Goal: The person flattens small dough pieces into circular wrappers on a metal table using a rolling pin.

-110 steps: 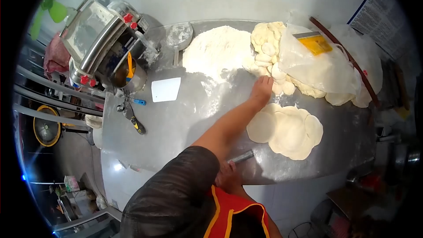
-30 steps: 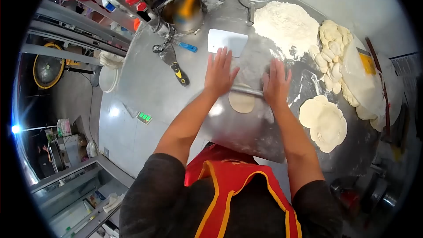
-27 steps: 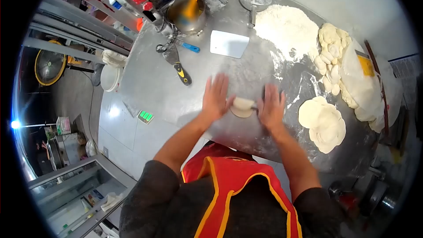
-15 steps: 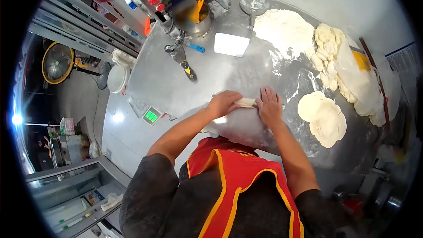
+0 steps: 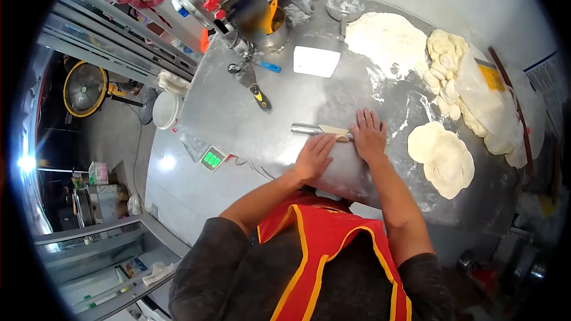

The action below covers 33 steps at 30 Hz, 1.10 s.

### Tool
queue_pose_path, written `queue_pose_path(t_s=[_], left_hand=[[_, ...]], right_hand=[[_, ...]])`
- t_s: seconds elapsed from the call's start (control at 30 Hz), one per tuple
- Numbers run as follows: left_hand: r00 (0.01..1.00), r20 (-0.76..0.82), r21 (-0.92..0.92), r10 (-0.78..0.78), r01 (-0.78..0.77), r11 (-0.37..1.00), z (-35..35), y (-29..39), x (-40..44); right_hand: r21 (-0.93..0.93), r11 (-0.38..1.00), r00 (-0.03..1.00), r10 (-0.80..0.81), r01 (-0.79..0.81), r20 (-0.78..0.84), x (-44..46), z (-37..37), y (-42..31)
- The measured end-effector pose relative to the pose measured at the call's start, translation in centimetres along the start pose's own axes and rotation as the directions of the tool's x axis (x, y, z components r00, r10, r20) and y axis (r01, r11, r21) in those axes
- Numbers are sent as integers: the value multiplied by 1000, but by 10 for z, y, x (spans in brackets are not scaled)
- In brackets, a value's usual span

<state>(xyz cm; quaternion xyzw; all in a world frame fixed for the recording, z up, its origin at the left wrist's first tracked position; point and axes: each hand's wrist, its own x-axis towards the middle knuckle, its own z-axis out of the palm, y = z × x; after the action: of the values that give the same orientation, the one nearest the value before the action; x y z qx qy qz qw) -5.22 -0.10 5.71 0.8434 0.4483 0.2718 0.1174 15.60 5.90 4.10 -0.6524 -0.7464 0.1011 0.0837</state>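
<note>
A shiny metal rolling pin (image 5: 304, 128) lies across the steel worktop, its left end bare. Pale dough (image 5: 334, 131) appears wrapped around its middle, partly hidden under my fingers. My left hand (image 5: 316, 156) rests with outstretched fingertips on the near side of the dough. To its right, my right hand (image 5: 370, 135) lies flat over the pin's other end, fingers extended forward. Neither hand is closed round the pin. Thin, overlapping dough rounds (image 5: 441, 159) lie to the right of my right hand.
A flour heap (image 5: 386, 44) and several dough pieces (image 5: 446, 53) occupy the back right. Farther back are a white rectangular scraper (image 5: 316, 62), a black-yellow-handled tool (image 5: 260, 98) and a metal pot (image 5: 275, 38). A scale (image 5: 213, 158) with a green display sits left of the worktop.
My left hand has shifted toward me and its fingers have straightened, uncovering the pin's bare left end. My right hand stays over the other end. The whole view has shifted slightly.
</note>
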Motion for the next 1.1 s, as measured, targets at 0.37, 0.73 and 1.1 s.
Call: queue_pose_path(t_s=[0.37, 0.73, 1.1], left_hand=[[938, -153, -159, -311, 288, 944, 8, 9, 16], [997, -43, -93, -59, 55, 994, 29, -4, 10], [980, 52, -142, -193, 198, 970, 14, -21, 20]], right_hand=[[72, 987, 983, -136, 146, -124, -2, -1, 2], [258, 901, 930, -368, 349, 25, -9, -26, 20], [532, -240, 581, -253, -812, 773, -52, -70, 30]])
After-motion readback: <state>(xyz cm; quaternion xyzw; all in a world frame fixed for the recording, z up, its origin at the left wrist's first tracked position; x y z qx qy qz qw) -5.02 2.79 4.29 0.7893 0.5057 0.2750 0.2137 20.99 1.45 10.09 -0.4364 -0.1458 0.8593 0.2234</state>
